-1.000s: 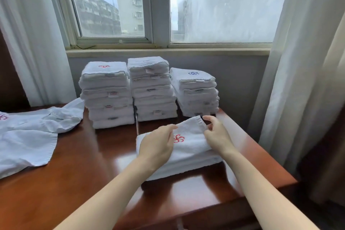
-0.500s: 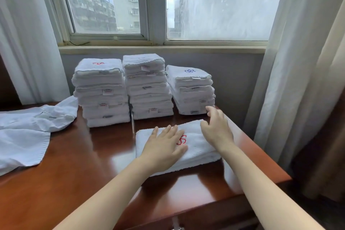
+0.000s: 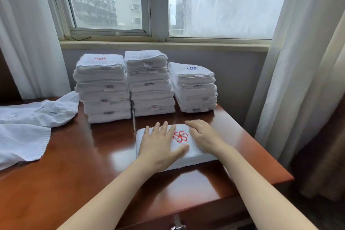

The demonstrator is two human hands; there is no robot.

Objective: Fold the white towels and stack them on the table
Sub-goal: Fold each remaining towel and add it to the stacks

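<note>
Table (image 3: 84,164): stands before the window sill (image 3: 164,45), a left curtain (image 3: 28,33) and a right curtain (image 3: 298,52) flanking it
Rear of table: left stack (image 3: 102,87), middle stack (image 3: 149,84) and right stack (image 3: 194,87) of folded towels, in a row, close side by side
Front of table: one folded towel (image 3: 180,136) lying flat, before the middle and right stacks, apart from both
On that towel: left hand (image 3: 160,145) and right hand (image 3: 203,136), flat, side by side
Left of table: unfolded towels (image 3: 28,127) spread out, just beside the left stack

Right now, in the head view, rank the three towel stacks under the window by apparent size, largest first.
Largest, too alike to separate: the red-emblem left stack and the middle stack.
Smallest: the blue-emblem right stack, clearly shorter.
</note>
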